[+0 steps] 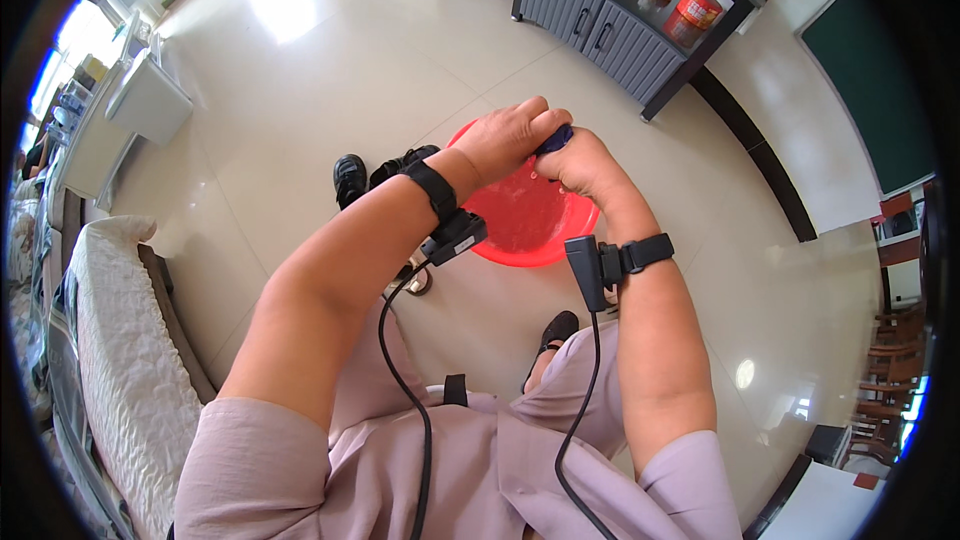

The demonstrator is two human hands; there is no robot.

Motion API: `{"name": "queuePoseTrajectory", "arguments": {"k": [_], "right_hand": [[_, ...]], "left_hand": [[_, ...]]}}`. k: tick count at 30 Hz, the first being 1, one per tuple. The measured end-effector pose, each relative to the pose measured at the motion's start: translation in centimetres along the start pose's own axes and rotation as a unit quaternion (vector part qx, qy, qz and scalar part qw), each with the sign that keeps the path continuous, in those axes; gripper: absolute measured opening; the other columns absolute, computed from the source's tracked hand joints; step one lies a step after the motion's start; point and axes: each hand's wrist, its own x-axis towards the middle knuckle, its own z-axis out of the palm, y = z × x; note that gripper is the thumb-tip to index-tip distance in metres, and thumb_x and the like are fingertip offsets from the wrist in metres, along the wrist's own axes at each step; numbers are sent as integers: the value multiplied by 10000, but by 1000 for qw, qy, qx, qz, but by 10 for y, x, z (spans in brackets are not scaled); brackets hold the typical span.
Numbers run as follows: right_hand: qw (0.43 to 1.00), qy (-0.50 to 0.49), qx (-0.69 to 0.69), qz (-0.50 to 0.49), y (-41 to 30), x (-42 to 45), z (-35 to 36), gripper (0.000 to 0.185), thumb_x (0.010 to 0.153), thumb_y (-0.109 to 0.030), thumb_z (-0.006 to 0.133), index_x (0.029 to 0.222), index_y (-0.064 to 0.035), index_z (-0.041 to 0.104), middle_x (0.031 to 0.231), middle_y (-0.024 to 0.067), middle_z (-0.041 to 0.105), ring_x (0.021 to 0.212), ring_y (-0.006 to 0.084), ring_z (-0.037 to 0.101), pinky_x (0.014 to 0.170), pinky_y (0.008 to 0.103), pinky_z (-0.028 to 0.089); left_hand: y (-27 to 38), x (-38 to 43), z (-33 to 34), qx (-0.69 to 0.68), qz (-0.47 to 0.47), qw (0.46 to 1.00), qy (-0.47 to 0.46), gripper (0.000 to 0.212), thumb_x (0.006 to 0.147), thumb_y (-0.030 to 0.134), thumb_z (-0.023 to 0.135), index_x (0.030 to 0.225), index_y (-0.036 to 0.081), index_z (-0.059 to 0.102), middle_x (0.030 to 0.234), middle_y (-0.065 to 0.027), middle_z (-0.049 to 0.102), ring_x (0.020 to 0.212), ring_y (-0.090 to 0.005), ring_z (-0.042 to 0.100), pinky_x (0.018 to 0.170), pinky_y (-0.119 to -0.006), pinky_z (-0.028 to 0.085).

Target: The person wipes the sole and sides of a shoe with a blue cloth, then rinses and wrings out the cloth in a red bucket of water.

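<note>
Both hands are raised over a red plastic basin (517, 225) on the floor. My left hand (510, 135) and my right hand (581, 161) are closed close together on a dark blue cloth (556, 139). Only a small part of the cloth shows between the fists; the rest is hidden by the fingers. Drops hang below my right hand, and water seems to lie in the basin. Each wrist wears a black strap with a small cabled device.
Black shoes (390, 169) stand on the tiled floor just left of the basin. A grey cabinet (600, 22) holds a red tin (696, 11) at the upper right. A cloth-covered sofa (124, 375) lies along the left, with a white bin (154, 94) beyond it.
</note>
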Motion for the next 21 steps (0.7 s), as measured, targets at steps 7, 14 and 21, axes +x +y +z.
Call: {"name": "queuePoseTrajectory", "arguments": {"k": [7, 14, 21], "right_hand": [[959, 180, -214, -46, -1, 2, 13, 178, 819, -179, 636, 942, -57, 674, 883, 172, 700, 867, 344, 680, 751, 437, 531], [948, 200, -224, -103, 16, 5, 29, 266, 848, -265, 651, 965, -37, 579, 880, 216, 688, 844, 384, 669, 713, 472, 528], [981, 187, 27, -41, 14, 8, 16, 253, 818, -252, 696, 889, -57, 553, 757, 104, 654, 619, 247, 631, 525, 345, 490]], "left_hand": [[12, 14, -5, 32, -105, 989, -96, 341, 803, -4, 604, 1115, 50, 480, 1043, -177, 588, 959, -393, 632, 773, -464, 523], [-1, 20, -5, -17, -146, 974, -174, 312, 788, -3, 596, 1085, 16, 501, 1084, -215, 609, 957, -423, 623, 800, -475, 504], [-6, 23, -13, -292, -207, 931, 74, 450, 720, -38, 658, 1137, 51, 516, 1058, -153, 586, 868, -300, 628, 802, -375, 527]]}}
